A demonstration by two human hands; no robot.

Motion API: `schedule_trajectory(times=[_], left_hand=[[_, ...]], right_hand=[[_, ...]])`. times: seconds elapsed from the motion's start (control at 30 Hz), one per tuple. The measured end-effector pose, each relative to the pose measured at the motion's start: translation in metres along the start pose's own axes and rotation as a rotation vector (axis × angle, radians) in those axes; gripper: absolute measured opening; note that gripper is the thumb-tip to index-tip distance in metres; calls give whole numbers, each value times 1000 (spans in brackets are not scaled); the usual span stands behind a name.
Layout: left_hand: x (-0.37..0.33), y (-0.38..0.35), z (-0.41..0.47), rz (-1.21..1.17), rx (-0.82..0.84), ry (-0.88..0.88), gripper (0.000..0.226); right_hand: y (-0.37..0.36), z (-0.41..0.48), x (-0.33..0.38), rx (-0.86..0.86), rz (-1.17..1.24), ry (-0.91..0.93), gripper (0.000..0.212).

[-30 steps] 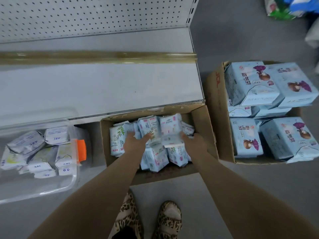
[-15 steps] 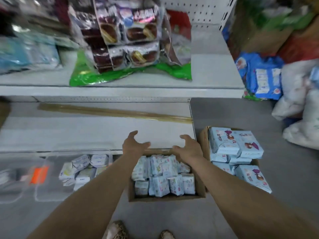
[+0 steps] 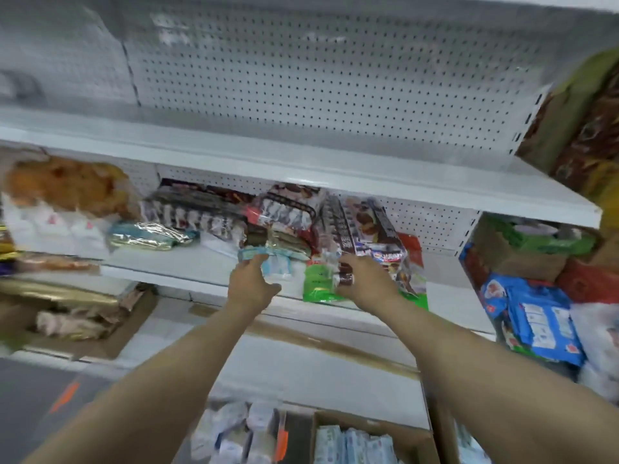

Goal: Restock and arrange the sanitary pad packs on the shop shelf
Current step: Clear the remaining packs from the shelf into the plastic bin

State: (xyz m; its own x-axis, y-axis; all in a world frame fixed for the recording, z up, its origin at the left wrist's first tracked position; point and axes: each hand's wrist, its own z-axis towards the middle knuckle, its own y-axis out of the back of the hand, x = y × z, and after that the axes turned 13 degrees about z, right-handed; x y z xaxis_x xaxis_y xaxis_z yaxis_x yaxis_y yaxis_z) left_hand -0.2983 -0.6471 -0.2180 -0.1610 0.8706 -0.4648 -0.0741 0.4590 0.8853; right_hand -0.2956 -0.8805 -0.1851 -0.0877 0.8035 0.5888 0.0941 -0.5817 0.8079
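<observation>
Both hands are up off the floor box now and reaching onto the middle shelf (image 3: 187, 272), and the view has swung up with them. The pad pack (image 3: 273, 264) sits at the front of that shelf, a pale blue-and-white soft pack, with the left hand (image 3: 251, 286) wrapped on its near end, thumb under and fingers over the top.

Handling-wise I'd guess these are super light and squishy: thin plastic wrap over padding, so nothing to break, but the film looks a bit slick and it'll crumple if you squeeze a corner. Best bet imo is taking it across the flat faces or by both short ends, then sliding it back square to the shelf edge.

The right hand (image 3: 365, 284) is just beside it, against the snack bag (image 3: 371, 229) and the green bag (image 3: 316, 284) crowding that spot. Its fingers are curled, but with the blur I can't tell if it's actually gripping the bag or just shoving it aside. Those snacks probably need to shift right to make room.

More packs wait below in the cardboard box (image 3: 415, 440) on the floor.
</observation>
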Motion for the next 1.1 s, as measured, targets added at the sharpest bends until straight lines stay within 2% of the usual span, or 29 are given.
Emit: schedule_trajectory(times=[0.27, 0.47, 0.63, 0.8, 1.0, 1.1], left_hand=[[140, 225, -26, 125, -270, 10, 68], [221, 335, -53, 174, -405, 82, 56], [260, 374, -63, 115, -440, 142, 60], [297, 394, -48, 62, -456, 177, 54], [339, 420, 7, 84, -476, 206, 69], [354, 435, 47, 58, -495, 213, 65]], right_hand=[[-11, -20, 246, -104, -14, 257, 68], [-47, -40, 376, -114, 51, 389, 57], [-71, -44, 440, -102, 63, 426, 56], [-91, -21, 485, -86, 50, 452, 57], [-121, 42, 529, -66, 60, 493, 61], [-132, 86, 554, -52, 60, 500, 64]])
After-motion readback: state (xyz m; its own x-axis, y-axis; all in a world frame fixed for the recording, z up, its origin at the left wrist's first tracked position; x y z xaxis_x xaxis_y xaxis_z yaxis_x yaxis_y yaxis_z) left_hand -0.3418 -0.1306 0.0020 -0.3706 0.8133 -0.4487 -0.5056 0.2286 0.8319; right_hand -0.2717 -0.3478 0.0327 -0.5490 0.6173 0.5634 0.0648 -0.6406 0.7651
